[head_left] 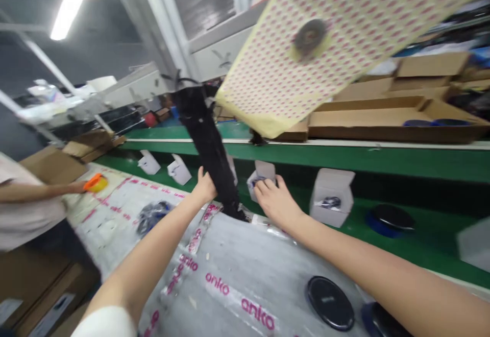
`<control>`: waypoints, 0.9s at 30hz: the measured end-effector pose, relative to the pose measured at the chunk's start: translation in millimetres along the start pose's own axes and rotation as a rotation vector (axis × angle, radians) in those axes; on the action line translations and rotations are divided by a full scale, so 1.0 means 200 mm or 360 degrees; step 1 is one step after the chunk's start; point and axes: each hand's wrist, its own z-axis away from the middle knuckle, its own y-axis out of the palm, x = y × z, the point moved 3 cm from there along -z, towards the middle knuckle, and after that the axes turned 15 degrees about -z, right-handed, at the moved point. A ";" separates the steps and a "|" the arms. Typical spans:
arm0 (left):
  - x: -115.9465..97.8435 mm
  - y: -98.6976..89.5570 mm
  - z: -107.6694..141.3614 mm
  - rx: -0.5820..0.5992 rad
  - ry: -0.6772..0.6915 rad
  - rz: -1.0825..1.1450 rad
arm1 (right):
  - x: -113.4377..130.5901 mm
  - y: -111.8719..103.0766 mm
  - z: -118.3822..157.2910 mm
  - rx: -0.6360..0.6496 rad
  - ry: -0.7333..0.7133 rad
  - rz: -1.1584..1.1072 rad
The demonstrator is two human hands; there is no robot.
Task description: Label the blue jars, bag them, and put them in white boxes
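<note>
My right hand (277, 201) is at a small open white box (264, 170) on the green conveyor belt. Its bent fingers grip the box's open top, over a dark bluish item inside. My left hand (205, 189) is beside a black-wrapped post (210, 148), thumb raised. The post hides its other fingers, so I cannot tell what they hold. Another open white box (332, 196), with a bagged dark item in it, stands to the right of my right hand. Part of a further white box shows behind the post.
A yellow sheet with red marks (344, 35) hangs overhead. Round black lids (329, 302) lie on the taped grey table (229, 255), near a bagged dark item (153, 217). More white boxes (179, 169) stand leftward. Another person's hand (78, 187) holds an orange-yellow object (95, 183).
</note>
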 end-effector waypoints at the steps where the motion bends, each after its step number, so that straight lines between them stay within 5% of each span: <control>1: 0.01 -0.02 0.04 0.0027 -0.0031 -0.0030 | 0.01 0.01 0.00 0.0023 -0.0013 0.0002; 4: 0.06 -0.16 0.24 0.0041 -0.0185 -0.0088 | 0.03 -0.01 -0.02 0.0096 -0.0037 0.0000; 8: 0.17 -0.42 0.73 -0.0166 -0.0570 -0.0109 | 0.10 -0.14 -0.03 0.0183 0.0020 -0.0013; 10: 0.24 -0.49 0.99 -0.0343 -0.0840 -0.0116 | 0.23 -0.20 -0.02 0.0253 -0.0007 -0.0062; 13: 0.33 -0.44 1.27 -0.0495 -0.1177 -0.0108 | 0.56 -0.22 -0.01 0.0469 -0.0263 -0.0286; 16: 0.39 -0.31 1.36 -0.0544 -0.1291 -0.0008 | 0.90 -0.14 -0.12 0.0655 -0.0477 -0.0531; 19: 0.44 -0.22 1.37 -0.0621 -0.1333 0.0067 | 1.10 -0.06 -0.35 0.0621 -0.0425 -0.0672; 23: 0.48 -0.21 1.38 -0.0646 -0.1410 0.0180 | 1.23 0.03 -0.60 0.0517 -0.0236 -0.0835; 27: 0.48 -0.25 1.41 -0.0743 -0.1689 0.0175 | 1.25 0.10 -0.63 0.0485 -0.0127 -0.1001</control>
